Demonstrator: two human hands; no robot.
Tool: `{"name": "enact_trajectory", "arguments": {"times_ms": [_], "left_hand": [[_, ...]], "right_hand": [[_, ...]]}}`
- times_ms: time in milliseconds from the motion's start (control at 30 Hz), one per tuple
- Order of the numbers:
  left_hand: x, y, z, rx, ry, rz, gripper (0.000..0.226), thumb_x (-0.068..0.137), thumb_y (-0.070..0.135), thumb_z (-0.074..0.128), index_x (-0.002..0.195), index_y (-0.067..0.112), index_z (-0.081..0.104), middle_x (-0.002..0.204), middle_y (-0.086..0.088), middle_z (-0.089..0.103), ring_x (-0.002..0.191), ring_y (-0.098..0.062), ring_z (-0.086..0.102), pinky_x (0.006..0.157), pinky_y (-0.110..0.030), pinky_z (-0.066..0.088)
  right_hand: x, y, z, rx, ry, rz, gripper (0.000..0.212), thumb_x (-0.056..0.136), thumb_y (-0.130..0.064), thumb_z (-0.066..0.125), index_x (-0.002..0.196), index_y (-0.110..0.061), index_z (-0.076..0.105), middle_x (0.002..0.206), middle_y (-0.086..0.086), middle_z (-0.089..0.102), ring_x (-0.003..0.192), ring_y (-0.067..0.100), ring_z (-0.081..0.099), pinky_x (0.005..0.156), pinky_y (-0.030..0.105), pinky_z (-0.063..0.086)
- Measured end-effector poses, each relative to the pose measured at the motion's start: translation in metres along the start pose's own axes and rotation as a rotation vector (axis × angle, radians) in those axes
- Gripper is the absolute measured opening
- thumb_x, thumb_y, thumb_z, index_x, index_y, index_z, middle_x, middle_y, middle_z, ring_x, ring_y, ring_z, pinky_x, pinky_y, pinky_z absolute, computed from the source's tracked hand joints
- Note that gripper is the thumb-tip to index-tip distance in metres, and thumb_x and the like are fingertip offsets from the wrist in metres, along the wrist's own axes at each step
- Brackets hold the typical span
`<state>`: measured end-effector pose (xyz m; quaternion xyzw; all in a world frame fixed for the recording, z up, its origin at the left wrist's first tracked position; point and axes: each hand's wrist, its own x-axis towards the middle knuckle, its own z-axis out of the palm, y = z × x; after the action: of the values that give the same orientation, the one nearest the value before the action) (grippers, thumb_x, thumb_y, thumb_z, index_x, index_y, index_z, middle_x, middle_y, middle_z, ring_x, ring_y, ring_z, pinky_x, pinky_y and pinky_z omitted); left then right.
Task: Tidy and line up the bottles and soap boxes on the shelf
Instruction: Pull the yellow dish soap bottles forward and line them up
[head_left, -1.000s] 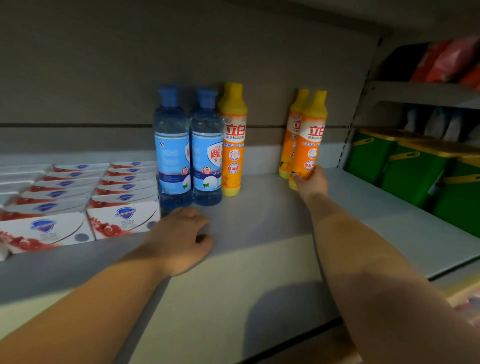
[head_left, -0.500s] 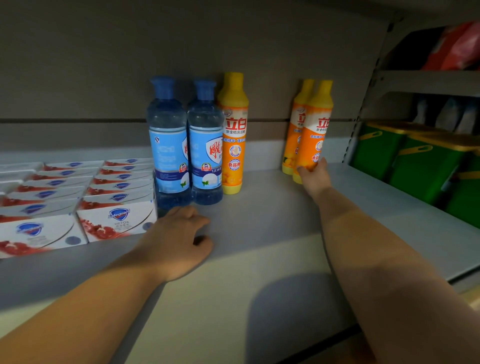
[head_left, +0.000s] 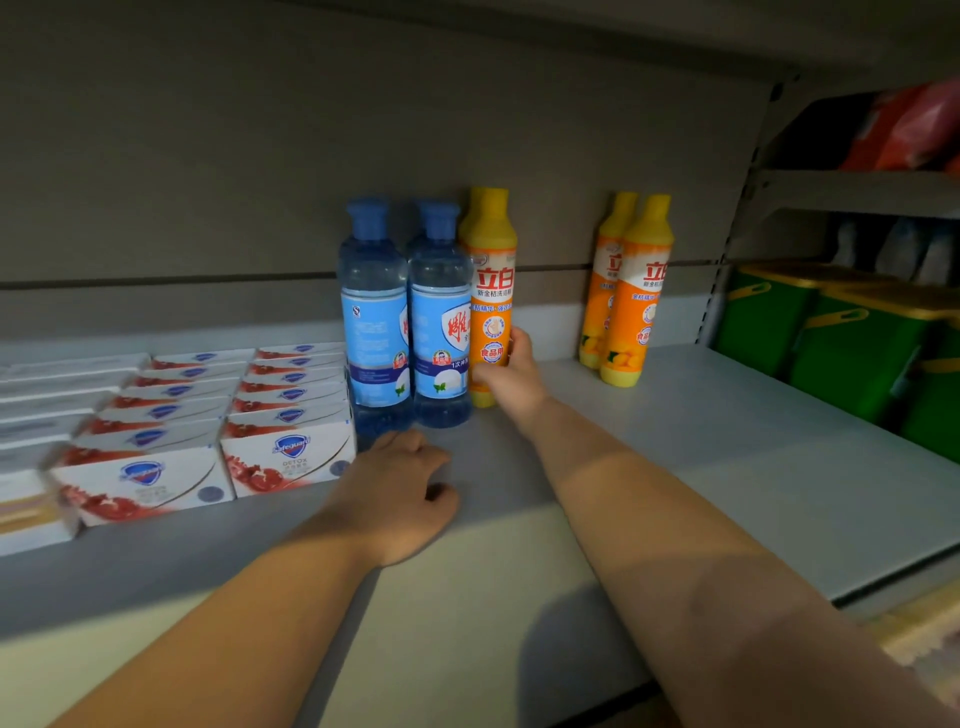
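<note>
The right hand (head_left: 511, 382), arm stretched forward, curls thumb and fingers round the lower body of the upright orange bottle (head_left: 491, 270), which stands just right of two blue bottles (head_left: 374, 322). The left hand (head_left: 400, 499) rests loosely curled and holding nothing on the shelf (head_left: 727, 441), near the soap boxes (head_left: 291, 457).

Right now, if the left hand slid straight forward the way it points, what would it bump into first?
Probably the left blue bottle, standing just beyond the left hand; the soap boxes sit off to its side. Depth is hard to judge.
</note>
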<state>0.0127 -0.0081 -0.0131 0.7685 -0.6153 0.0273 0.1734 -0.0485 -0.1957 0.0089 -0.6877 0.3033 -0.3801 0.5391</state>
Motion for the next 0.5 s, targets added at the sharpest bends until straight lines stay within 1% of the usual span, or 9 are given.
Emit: {"name": "enact_trajectory", "arguments": {"times_ms": [33,100,133,200,267,300,333,400,500], "left_hand": [[0.0,0.0,0.0,0.007,-0.004,-0.001,0.042,0.089,0.038,0.045,0.127,0.021,0.054,0.122,0.002,0.048,0.119,-0.015,0.038,0.095,-0.026,0.035],[0.0,0.001,-0.001,0.015,-0.002,-0.007,0.04,0.09,0.037,0.044,0.123,0.019,0.055,0.12,0.002,0.048,0.117,-0.015,0.038,0.093,-0.027,0.035],[0.0,0.001,-0.002,0.018,0.0,-0.008,0.04,0.09,0.037,0.044,0.123,0.018,0.055,0.12,0.002,0.048,0.117,-0.014,0.038,0.091,-0.027,0.035],[0.001,0.001,-0.002,0.028,-0.008,-0.01,0.04,0.09,0.038,0.043,0.124,0.019,0.054,0.121,0.002,0.047,0.118,-0.014,0.038,0.09,-0.027,0.034],[0.001,0.001,-0.002,0.041,-0.019,-0.013,0.04,0.09,0.038,0.043,0.125,0.019,0.053,0.121,0.002,0.047,0.119,-0.014,0.037,0.089,-0.027,0.034],[0.001,0.002,-0.002,0.047,-0.025,-0.015,0.04,0.091,0.038,0.043,0.125,0.02,0.053,0.122,0.002,0.046,0.119,-0.015,0.037,0.089,-0.027,0.034],[0.001,0.002,-0.003,0.048,-0.031,-0.018,0.04,0.091,0.038,0.042,0.125,0.02,0.053,0.122,0.002,0.046,0.119,-0.015,0.037,0.088,-0.027,0.033],[0.0,0.002,-0.004,0.046,-0.039,-0.024,0.04,0.091,0.037,0.042,0.125,0.02,0.053,0.121,0.002,0.047,0.119,-0.016,0.037,0.089,-0.028,0.034],[0.0,0.002,-0.005,0.044,-0.069,-0.025,0.041,0.092,0.038,0.04,0.127,0.019,0.051,0.124,0.0,0.046,0.12,-0.017,0.037,0.092,-0.029,0.036]], "right_hand": [[0.0,0.001,0.004,0.035,0.024,0.02,0.065,0.076,-0.002,0.07,0.129,-0.019,0.036,0.115,0.0,0.054,0.092,0.009,0.054,0.068,0.019,0.047],[-0.002,0.003,0.007,0.008,0.051,0.028,0.049,0.076,-0.007,0.073,0.113,-0.023,0.046,0.113,0.001,0.057,0.084,0.007,0.055,0.069,0.021,0.048],[-0.003,0.003,0.005,-0.017,0.054,0.028,0.044,0.076,-0.009,0.074,0.109,-0.024,0.049,0.11,0.0,0.058,0.084,0.007,0.056,0.072,0.023,0.048],[-0.008,0.006,0.0,-0.048,0.075,0.049,0.045,0.073,-0.01,0.076,0.109,-0.021,0.051,0.107,0.0,0.057,0.087,0.011,0.056,0.076,0.026,0.048],[-0.017,0.007,-0.006,-0.068,0.103,0.04,0.042,0.07,-0.008,0.077,0.099,-0.023,0.051,0.103,0.001,0.059,0.08,0.008,0.057,0.067,0.022,0.048],[-0.022,0.007,-0.008,-0.083,0.1,0.029,0.04,0.069,-0.009,0.077,0.097,-0.024,0.052,0.103,0.002,0.06,0.078,0.006,0.057,0.062,0.02,0.046],[-0.029,0.007,-0.01,-0.097,0.09,0.028,0.041,0.069,-0.011,0.077,0.099,-0.024,0.052,0.103,0.002,0.061,0.078,0.005,0.056,0.06,0.019,0.044],[-0.042,0.007,-0.012,-0.112,0.066,0.034,0.043,0.071,-0.014,0.076,0.105,-0.025,0.051,0.107,0.002,0.06,0.082,0.006,0.056,0.064,0.02,0.044],[-0.063,0.007,-0.013,-0.108,0.074,0.061,0.053,0.075,-0.016,0.073,0.12,-0.023,0.047,0.116,0.003,0.058,0.095,0.016,0.056,0.08,0.03,0.047]]}}
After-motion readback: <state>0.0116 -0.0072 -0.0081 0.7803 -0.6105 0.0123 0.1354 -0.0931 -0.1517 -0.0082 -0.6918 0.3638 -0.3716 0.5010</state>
